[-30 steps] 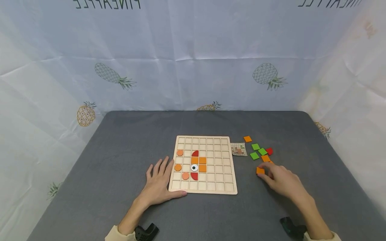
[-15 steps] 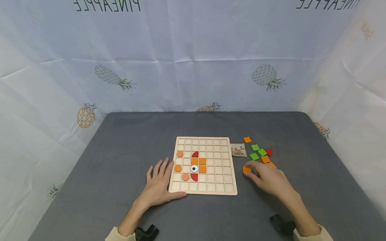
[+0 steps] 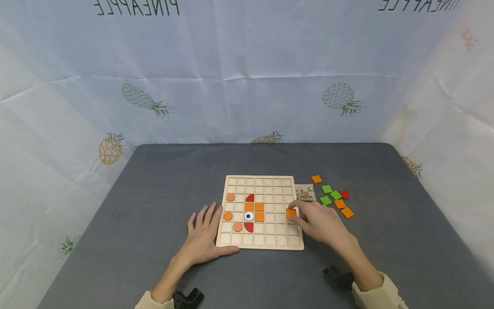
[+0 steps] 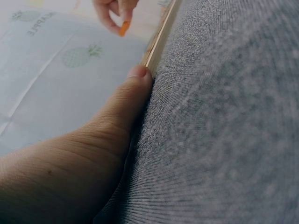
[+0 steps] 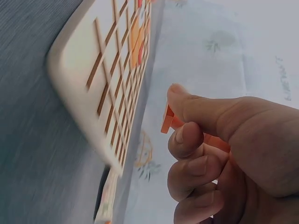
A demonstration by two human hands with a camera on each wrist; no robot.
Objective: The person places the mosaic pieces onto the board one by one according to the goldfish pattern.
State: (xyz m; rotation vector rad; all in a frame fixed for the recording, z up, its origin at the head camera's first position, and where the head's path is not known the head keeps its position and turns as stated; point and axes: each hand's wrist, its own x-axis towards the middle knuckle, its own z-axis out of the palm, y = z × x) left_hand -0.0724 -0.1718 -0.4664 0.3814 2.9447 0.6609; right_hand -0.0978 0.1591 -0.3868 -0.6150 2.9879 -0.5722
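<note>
Above the board (image 3: 270, 239), seemingly, the right hand (image 3: 321, 221) pinches an orange tile (image 3: 291, 213), left hand (image 3: 202, 239) spread opposite.

Printed card (image 3: 305, 192): details too small to read. Orange tile (image 3: 291, 213): pt. hidden by R hand (image 3: 318, 219). Board (image 5: 74, 60): blurred, cut off at top, R-wrist view. Backdrop lettering (image 3: 137, 7): cropped, head view.

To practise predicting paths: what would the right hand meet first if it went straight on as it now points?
Probably the orange tile right of the eye piece; the right hand looks raised above the board, so might clear it.
</note>
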